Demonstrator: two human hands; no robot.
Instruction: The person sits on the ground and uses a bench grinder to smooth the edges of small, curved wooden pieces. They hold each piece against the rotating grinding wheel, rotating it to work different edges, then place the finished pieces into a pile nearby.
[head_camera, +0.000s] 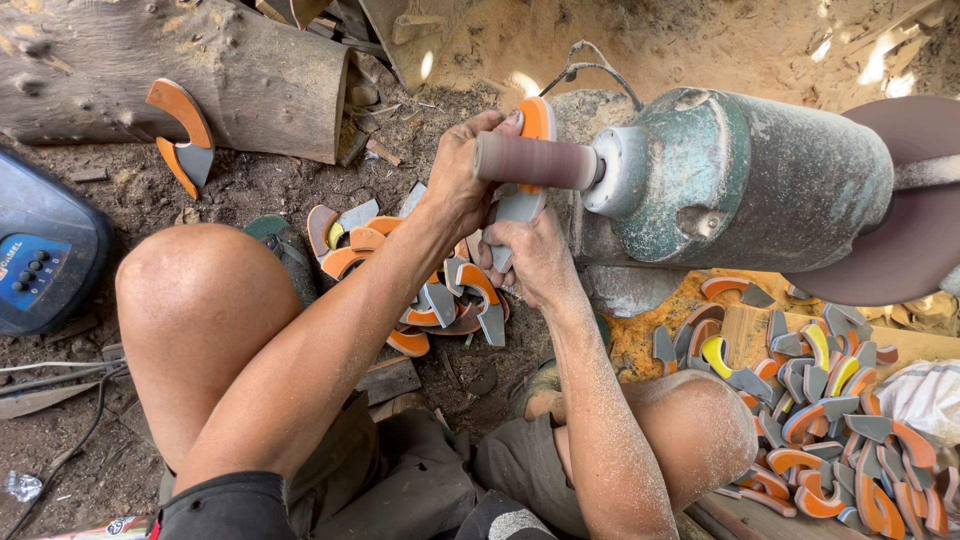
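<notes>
On the dirt floor (140, 200), between the bent knees of a seated person, sanding work is in hand. The largest item is the green motor housing (745, 180), laid on its side at the right, with a brown sanding disc (915, 220) at its far end and a sanding drum (535, 160) projecting from its near end. A log (150, 70) lies along the far left edge of the floor, and a blue device (40, 250) is set at the left edge.

Two stocks of orange-and-grey curved pieces are present. The larger pile (830, 410) is spread at the right edge, partly on a wooden board (745, 335). A smaller pile (440, 295) lies on the floor below the hands. One single piece (182, 135) is propped against the log. Which stock is finished cannot be told from surface condition. Judged by the quantities, a good deal of work appears to remain.

The workpiece (530, 165) is held against the drum, largely behind it. The left hand (465, 175) is clenched on its orange upper end. The right hand (535, 260) grips its grey lower end, fingers closed around it.
</notes>
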